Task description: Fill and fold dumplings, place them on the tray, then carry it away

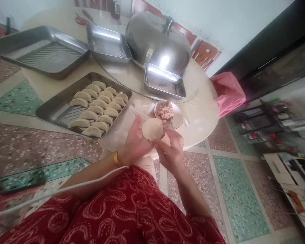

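Observation:
A round, pale dumpling wrapper (152, 129) lies across the fingers of my left hand (136, 144), which supports it from the left and below. With thumb and fingers my right hand (171, 147) pinches the wrapper's right, lower edge. Just beyond the hands is a plate (177, 117) bearing a mound of pinkish minced filling (165, 110). To the left, a metal tray (56, 112) holds several folded dumplings (96, 102) in rows. Crumpled translucent plastic (122, 130) lies between the tray and my left hand.
A large domed metal lid (159, 42) stands at the back on a glass turntable (117, 70). Around it are a small metal tray (165, 88), another tray (109, 51) and a big tray (40, 56) overhanging the table's left. A pink bag (230, 93) hangs at the right edge.

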{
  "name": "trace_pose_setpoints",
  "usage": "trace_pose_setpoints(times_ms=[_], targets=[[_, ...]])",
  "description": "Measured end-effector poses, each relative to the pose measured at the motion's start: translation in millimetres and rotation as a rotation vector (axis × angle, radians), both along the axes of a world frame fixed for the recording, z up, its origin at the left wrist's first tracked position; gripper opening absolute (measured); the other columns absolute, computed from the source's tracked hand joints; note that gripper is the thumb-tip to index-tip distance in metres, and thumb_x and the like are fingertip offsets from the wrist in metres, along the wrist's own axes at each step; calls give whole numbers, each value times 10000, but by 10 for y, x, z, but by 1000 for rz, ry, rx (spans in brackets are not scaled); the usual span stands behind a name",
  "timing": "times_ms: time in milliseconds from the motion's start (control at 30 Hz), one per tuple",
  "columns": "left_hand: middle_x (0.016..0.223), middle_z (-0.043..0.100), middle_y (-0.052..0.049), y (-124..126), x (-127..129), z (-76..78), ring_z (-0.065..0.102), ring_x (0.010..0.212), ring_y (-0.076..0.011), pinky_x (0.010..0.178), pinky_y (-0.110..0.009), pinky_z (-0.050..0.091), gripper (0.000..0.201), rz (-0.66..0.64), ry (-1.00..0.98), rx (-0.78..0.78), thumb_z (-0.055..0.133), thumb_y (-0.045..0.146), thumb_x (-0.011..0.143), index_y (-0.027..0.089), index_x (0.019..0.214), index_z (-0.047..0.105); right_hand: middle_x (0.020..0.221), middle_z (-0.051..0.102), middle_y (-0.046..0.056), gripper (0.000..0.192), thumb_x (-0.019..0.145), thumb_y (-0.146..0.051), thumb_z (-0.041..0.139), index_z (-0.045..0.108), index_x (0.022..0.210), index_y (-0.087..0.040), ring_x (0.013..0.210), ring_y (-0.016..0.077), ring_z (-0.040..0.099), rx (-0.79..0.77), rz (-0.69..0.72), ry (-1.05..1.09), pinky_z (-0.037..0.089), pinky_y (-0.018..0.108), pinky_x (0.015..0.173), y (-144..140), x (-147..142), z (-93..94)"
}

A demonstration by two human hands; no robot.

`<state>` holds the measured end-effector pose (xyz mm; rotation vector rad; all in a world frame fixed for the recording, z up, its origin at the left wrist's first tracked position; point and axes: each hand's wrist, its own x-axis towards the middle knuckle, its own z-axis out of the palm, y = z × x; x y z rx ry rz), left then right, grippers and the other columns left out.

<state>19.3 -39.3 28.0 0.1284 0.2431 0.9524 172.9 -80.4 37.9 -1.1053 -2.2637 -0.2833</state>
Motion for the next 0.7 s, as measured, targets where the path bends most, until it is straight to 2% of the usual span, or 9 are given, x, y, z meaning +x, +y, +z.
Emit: trace_pose_setpoints(times_ms=[100,167,333,467,567,633,700], targets=[[1259,644,-160,-51,58,-37,562,1247,-274,1026,-388,467,739,-56,-136,-17,238,651,946,83,1357,469,1364,482,70,301,821,-96,633,671,1071,-259,1205,285,477,95,-72,16,509,456,927,-136,111,-31],[1230,662,-156,-67,80,-46,574,1233,-279,979,-373,502,719,-90,-214,-54,305,664,930,100,1323,515,1429,425,63,299,823,-142,639,669,1091,-271,1231,302,457,95,-96,-8,496,477,949,-183,168,-75],[1193,684,-143,-102,85,9,609,1181,-286,819,-355,570,689,-94,-183,-159,294,649,943,141,1355,514,1509,348,34,303,860,-266,605,639,1157,-316,1291,327,423,21,-72,-45,470,519,1001,-248,260,-215],[1195,682,-131,-154,110,44,599,1201,-255,931,-326,530,636,-99,-159,-181,343,605,961,125,1336,527,1490,371,51,408,902,-238,522,549,1303,-307,1275,299,463,53,-121,44,474,509,998,-230,295,-226],[1219,665,-144,-194,154,33,601,1195,-252,985,-333,503,644,-154,-153,-205,306,596,975,86,1269,566,1534,311,53,392,931,-271,474,553,1313,-301,1323,324,405,7,-181,29,465,526,998,-189,298,-197],[1220,662,-161,-215,183,9,606,1185,-254,990,-331,501,653,-180,-131,-233,305,585,978,63,1265,572,1542,297,55,366,942,-297,459,575,1289,-298,1346,343,370,-41,-174,2,459,544,1004,-173,324,-185],[1195,673,-172,-228,203,-17,614,1172,-254,998,-327,499,610,-167,-80,-275,347,537,983,47,1271,572,1464,396,69,358,949,-280,454,575,1285,-306,1299,319,427,-29,-175,42,490,519,967,-175,408,-188]])
